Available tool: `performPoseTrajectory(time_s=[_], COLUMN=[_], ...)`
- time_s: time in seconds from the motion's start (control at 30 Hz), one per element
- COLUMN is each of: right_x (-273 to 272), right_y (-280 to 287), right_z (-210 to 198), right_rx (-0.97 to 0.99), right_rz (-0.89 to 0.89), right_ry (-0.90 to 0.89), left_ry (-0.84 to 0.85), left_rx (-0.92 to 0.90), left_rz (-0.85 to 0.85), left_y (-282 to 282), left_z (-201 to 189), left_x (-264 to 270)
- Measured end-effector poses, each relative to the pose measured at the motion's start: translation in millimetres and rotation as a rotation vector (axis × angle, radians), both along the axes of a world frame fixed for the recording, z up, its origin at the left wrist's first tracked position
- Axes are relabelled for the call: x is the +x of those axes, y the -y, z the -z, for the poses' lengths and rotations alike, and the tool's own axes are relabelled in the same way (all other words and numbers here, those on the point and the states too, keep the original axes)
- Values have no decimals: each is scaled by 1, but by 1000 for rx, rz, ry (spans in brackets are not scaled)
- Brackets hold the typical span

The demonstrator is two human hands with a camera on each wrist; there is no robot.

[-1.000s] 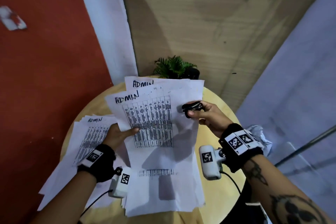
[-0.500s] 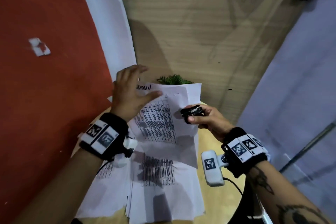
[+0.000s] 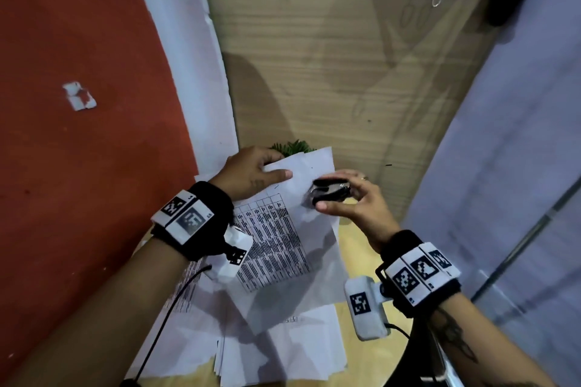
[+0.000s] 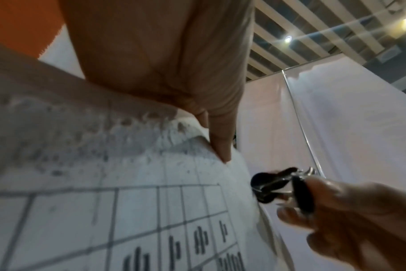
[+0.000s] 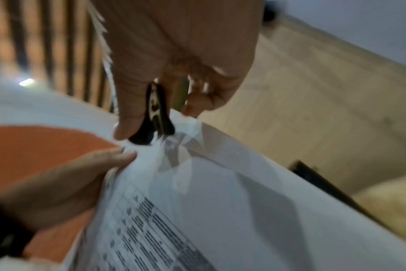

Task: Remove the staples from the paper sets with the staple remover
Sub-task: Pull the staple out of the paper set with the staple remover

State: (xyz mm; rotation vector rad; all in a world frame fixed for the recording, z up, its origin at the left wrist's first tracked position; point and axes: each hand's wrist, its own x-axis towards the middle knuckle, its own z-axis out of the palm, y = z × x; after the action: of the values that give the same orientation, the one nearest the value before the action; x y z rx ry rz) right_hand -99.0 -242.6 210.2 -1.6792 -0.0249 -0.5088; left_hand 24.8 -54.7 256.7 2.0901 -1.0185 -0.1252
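Note:
A stapled paper set point(image 3: 283, 239) printed with a table is lifted off the round table, its top edge raised. My left hand point(image 3: 251, 171) pinches that top edge, thumb on the front and fingers behind. My right hand point(image 3: 349, 198) grips a black and metal staple remover point(image 3: 330, 193) between thumb and fingers. The remover's claws touch the sheet near its upper right corner point(image 5: 165, 139). From the left wrist the remover point(image 4: 278, 185) sits just right of the paper point(image 4: 104, 210). The staple itself is hidden.
More printed sheets point(image 3: 283, 352) lie stacked on the round wooden table point(image 3: 355, 248). A small green plant point(image 3: 292, 148) stands behind the lifted paper. A red wall point(image 3: 78, 135) is on the left, a white partition point(image 3: 518, 166) on the right.
My left hand left the papers on the table, rose to the top edge of the paper set and took hold of it. The sheet tilted up. The staple remover moved onto the upper right corner.

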Motion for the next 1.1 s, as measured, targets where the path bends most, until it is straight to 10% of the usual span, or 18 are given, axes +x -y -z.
performPoseTrajectory(time_s=[0.23, 1.1], right_x=[0, -4], right_y=[-25, -29], right_z=[-26, -49], right_rx=[-751, -1037], right_rz=[257, 185], right_ry=[423, 501], left_ry=[91, 2], left_rx=[140, 49], left_rz=[57, 86], left_y=[2, -2], left_z=[-26, -45], left_x=[-13, -36])
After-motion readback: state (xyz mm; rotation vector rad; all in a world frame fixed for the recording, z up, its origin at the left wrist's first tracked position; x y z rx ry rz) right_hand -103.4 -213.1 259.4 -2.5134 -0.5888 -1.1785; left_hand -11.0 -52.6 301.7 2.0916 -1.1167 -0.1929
